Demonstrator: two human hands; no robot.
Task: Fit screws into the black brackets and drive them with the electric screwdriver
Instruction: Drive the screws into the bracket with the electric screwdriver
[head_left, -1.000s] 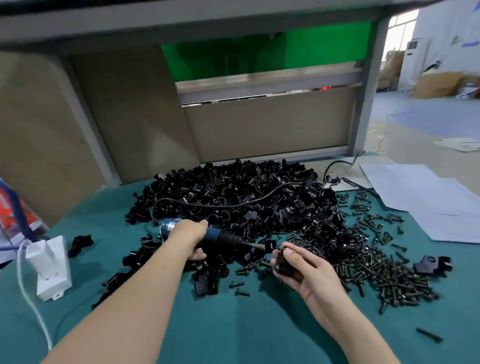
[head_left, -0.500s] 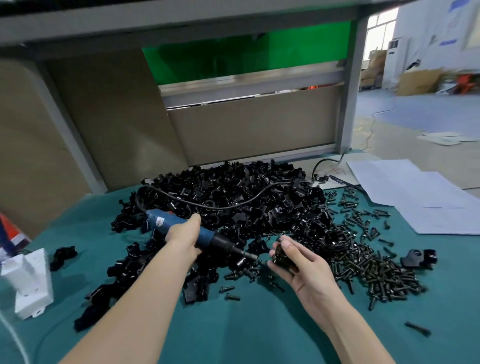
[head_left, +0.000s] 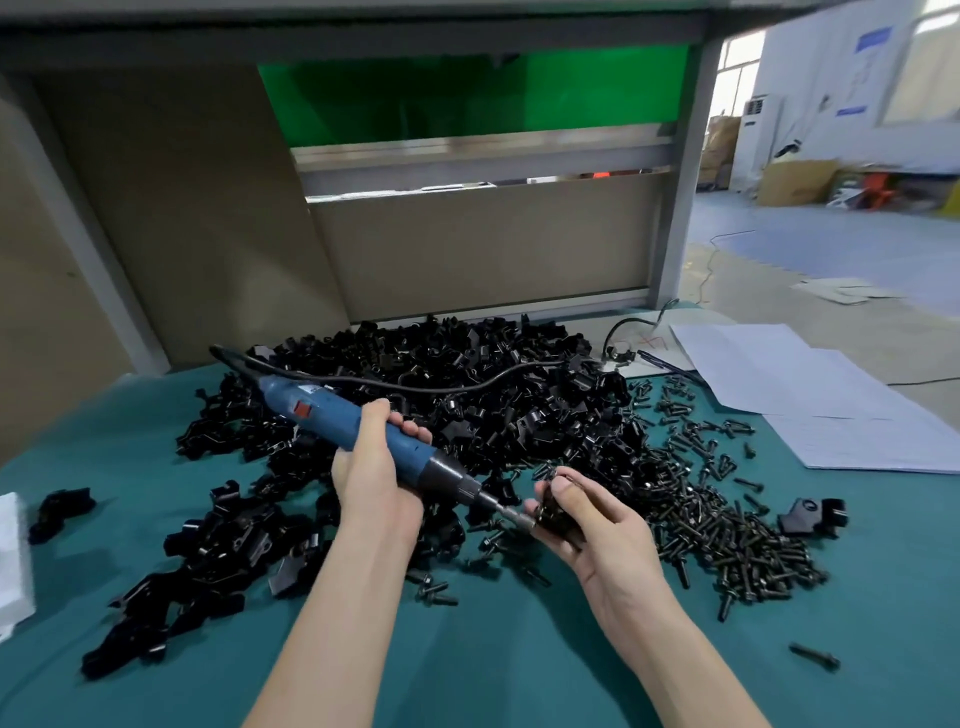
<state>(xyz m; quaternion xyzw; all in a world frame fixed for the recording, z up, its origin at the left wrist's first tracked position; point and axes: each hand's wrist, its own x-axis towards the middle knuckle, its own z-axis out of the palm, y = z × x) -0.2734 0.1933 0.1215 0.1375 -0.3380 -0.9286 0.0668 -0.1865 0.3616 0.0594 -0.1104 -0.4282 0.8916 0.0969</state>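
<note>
At a teal-covered table (head_left: 519, 665) on a workshop floor, under a grey frame (head_left: 680, 182) with a green panel (head_left: 467, 98) behind. Grips the blue electric screwdriver (head_left: 322, 410) in the left hand (head_left: 371, 483), with fingers wrapped round the barrel near the nose, tilting it down and rightward to bring the bit to the work. Pinches one black bracket (head_left: 556, 512) in the right hand (head_left: 597, 525), with thumb on top and fingers curled beneath, raising it just off the table to meet the bit. Bit tip at or touching the piece, with the screw itself too small to make out. Judged to be at the point of driving.

Behind both hands, a sprawling pile of black brackets (head_left: 467, 415), with the tool's black cord (head_left: 467, 383) trailing across it. To the right, near the holding hand, a heap of dark screws (head_left: 727, 530); beyond, white paper sheets (head_left: 805, 395). Well apart at the right, a lone bracket (head_left: 810, 514) and a stray screw (head_left: 813, 656); at the left edge, a white block (head_left: 13, 561) and another loose bracket (head_left: 62, 512). Nothing seen between bit and bracket, only scattered screws on the cloth beneath.
</note>
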